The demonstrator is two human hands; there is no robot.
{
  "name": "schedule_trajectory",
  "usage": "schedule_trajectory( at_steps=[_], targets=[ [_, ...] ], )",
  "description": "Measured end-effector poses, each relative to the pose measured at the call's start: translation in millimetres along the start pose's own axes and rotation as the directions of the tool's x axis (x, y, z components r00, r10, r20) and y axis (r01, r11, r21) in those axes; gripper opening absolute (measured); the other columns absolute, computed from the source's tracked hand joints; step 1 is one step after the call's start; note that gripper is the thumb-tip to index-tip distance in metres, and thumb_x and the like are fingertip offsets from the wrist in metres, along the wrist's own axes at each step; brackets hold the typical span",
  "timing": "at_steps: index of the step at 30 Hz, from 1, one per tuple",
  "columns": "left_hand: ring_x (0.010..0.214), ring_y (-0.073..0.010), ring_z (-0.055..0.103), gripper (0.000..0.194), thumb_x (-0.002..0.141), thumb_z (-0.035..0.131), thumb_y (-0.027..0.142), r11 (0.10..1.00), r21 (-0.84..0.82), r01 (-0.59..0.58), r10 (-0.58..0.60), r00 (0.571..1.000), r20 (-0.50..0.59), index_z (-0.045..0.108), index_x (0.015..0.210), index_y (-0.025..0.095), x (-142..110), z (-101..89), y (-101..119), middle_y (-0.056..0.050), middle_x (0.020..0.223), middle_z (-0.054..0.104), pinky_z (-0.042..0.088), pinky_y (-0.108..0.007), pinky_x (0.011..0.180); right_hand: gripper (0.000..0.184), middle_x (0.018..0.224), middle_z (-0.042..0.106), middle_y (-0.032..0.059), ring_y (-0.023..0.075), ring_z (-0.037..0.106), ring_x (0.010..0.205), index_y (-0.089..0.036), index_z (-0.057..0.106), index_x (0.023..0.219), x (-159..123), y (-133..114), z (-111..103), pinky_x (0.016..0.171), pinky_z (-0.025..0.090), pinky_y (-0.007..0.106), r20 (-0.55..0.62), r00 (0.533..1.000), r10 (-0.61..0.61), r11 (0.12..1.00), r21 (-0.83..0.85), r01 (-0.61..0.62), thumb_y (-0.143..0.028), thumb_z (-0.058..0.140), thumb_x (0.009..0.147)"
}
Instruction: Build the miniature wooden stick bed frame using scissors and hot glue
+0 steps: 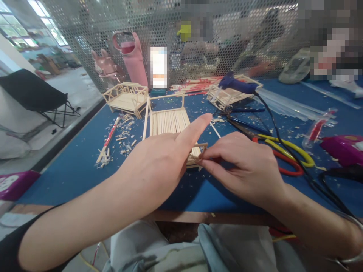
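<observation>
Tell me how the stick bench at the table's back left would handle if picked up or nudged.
The bench is probably light for its size, being an open frame of thin sticks. Its slim rails look fragile and might snap if squeezed. Its wide seat on short legs suggests sliding rather than tipping.

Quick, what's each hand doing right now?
Left hand: over the pale wooden stick frame, grip hidden, cannot tell.
Right hand: closed, thumb and forefinger pinching a small wooden piece at the frame's near corner.
</observation>
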State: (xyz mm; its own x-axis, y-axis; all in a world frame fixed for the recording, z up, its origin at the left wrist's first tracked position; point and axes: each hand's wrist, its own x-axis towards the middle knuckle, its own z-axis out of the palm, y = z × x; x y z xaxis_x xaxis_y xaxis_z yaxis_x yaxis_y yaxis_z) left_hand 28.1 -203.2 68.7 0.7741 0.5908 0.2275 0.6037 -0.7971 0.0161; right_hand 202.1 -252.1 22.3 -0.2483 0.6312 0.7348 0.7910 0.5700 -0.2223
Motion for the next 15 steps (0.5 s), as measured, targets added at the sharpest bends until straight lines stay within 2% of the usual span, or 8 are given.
schedule_trajectory(
  at_steps=[4,9,11,13,15],
  targets=[
    [0.071,-0.0151,0.064,0.072,0.079,0.046,0.017,1.000,0.007,0.009,-0.009,1.000,-0.020,0.016,0.143,0.029,-1,2.3,-1,0.000,0.087,0.068,0.047,-0.025,0.066,0.010,0.066,0.068,-0.0016,0.0115,0.061,0.064,-0.019,0.063,0.072,1,-2,-13,0.063,0.043,0.026,0.115,0.992,-0.058,0.997,0.055,0.052,-0.017,0.059,0.081],
    [0.070,-0.0149,0.064,0.068,0.081,0.045,0.018,1.000,-0.002,0.030,-0.030,0.999,-0.041,0.019,0.143,0.027,-1,2.9,-1,0.000,0.085,0.068,0.047,-0.025,0.067,0.013,0.063,0.067,-0.0033,0.0100,0.059,0.059,-0.021,0.063,0.069,0,-6,-29,0.060,0.044,0.024,0.192,0.981,-0.020,0.996,0.092,0.003,-0.020,0.059,0.082],
    [0.068,-0.0149,0.064,0.067,0.081,0.045,0.018,0.999,-0.011,0.035,-0.036,0.999,-0.037,0.019,0.143,0.026,0,2.1,0,0.000,0.083,0.069,0.047,-0.025,0.066,0.014,0.062,0.066,-0.0039,0.0099,0.059,0.058,-0.022,0.063,0.068,0,-6,-29,0.058,0.044,0.023,0.180,0.984,0.017,0.997,0.066,-0.030,-0.021,0.060,0.082],
    [0.066,-0.0151,0.064,0.066,0.082,0.044,0.018,0.999,-0.017,0.040,-0.041,0.999,-0.030,0.019,0.143,0.025,0,1.0,0,0.000,0.081,0.069,0.047,-0.025,0.065,0.012,0.062,0.066,-0.0037,0.0105,0.059,0.059,-0.023,0.064,0.070,0,-5,-25,0.059,0.044,0.024,0.118,0.992,0.037,0.999,-0.002,-0.037,-0.022,0.060,0.081],
    [0.063,-0.0152,0.063,0.065,0.083,0.044,0.018,0.999,-0.023,0.040,-0.040,0.999,-0.027,0.019,0.143,0.024,-1,0.0,-1,0.000,0.077,0.069,0.047,-0.026,0.065,0.011,0.065,0.067,-0.0023,0.0117,0.060,0.062,-0.023,0.066,0.073,2,-3,-19,0.060,0.043,0.025,0.073,0.997,0.001,0.998,-0.065,0.004,-0.022,0.059,0.082]
  ],
)
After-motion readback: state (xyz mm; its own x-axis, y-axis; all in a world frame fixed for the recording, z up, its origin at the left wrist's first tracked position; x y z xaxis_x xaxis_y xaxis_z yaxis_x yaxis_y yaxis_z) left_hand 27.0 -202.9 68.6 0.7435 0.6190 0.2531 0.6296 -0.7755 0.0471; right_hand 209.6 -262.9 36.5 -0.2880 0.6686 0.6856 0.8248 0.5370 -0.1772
